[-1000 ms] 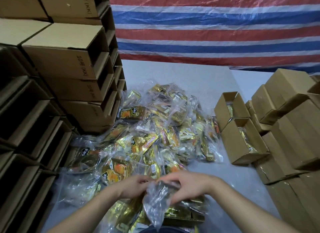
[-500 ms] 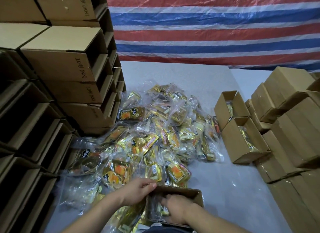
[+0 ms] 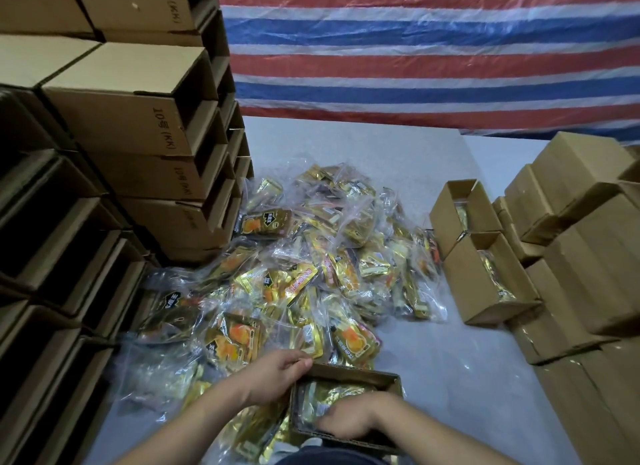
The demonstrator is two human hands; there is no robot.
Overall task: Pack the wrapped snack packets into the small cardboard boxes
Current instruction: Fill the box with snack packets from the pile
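A small open cardboard box [image 3: 356,373] sits at the bottom centre in front of me, with a gold snack packet in clear wrap [image 3: 332,397] inside it. My left hand [image 3: 277,374] grips the box's left wall at its far corner. My right hand [image 3: 349,418] is down inside the box, its fingers pressing on the packet. A large heap of gold and orange wrapped snack packets [image 3: 311,277] covers the grey table just beyond the box.
Tall stacks of empty open-ended boxes [image 3: 138,125] wall the left side. On the right stand two open boxes [image 3: 485,274] with packets inside, beside stacks of closed boxes [image 3: 588,257]. A red, white and blue striped tarp [image 3: 415,49] hangs behind.
A second ago both hands held a wrapped packet above the pile. Then the packet went into the box; my right hand has pushed deeper while my left keeps hold of the box.
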